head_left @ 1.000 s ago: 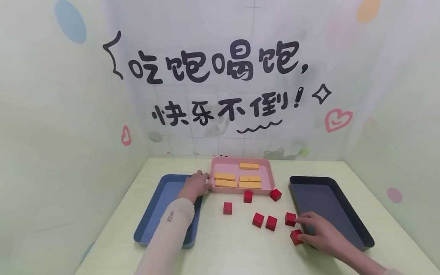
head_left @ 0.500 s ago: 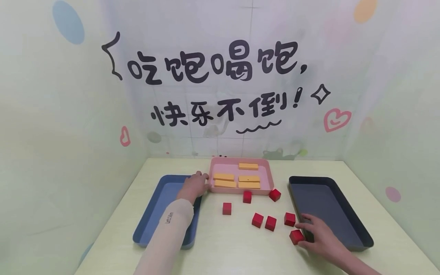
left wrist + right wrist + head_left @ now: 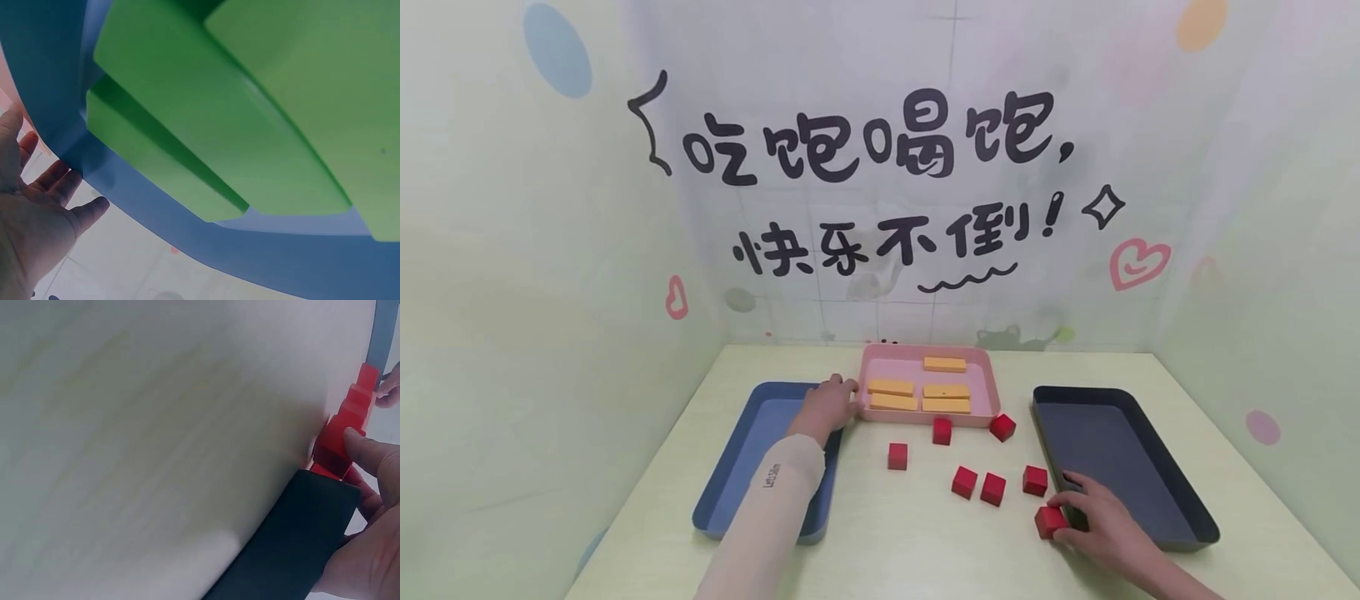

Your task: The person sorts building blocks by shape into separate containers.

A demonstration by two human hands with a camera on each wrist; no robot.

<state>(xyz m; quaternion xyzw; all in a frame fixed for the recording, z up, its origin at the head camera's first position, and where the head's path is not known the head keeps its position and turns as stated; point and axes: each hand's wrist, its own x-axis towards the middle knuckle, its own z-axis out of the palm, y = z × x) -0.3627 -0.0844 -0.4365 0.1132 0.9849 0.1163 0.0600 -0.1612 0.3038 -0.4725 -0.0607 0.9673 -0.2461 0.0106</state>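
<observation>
My right hand [image 3: 1107, 523] is at the left side of the dark tray [image 3: 1126, 467]. Its thumb and index finger pinch a red cube [image 3: 1049, 522] on the table, and the right wrist view shows the thumb on that cube [image 3: 333, 445]. My left hand [image 3: 829, 405] lies over the far right corner of the blue tray [image 3: 703, 500], fingertips by the left edge of the pink tray [image 3: 925, 419]. In the left wrist view its loosely spread fingers are just outside the blue rim. Green blocks [image 3: 212, 112] sit inside this tray, hidden by my arm in the head view.
Several more red cubes lie loose between the trays, among them one cube [image 3: 1034, 480] just beyond the pinched one and another [image 3: 897, 457] toward the blue tray. Yellow blocks [image 3: 892, 402] lie flat in the pink tray. A printed wall [image 3: 880, 317] closes off the back.
The right index finger has come down from near the farther cube onto the nearer one, which now sits between finger and thumb. The left hand stays in place.
</observation>
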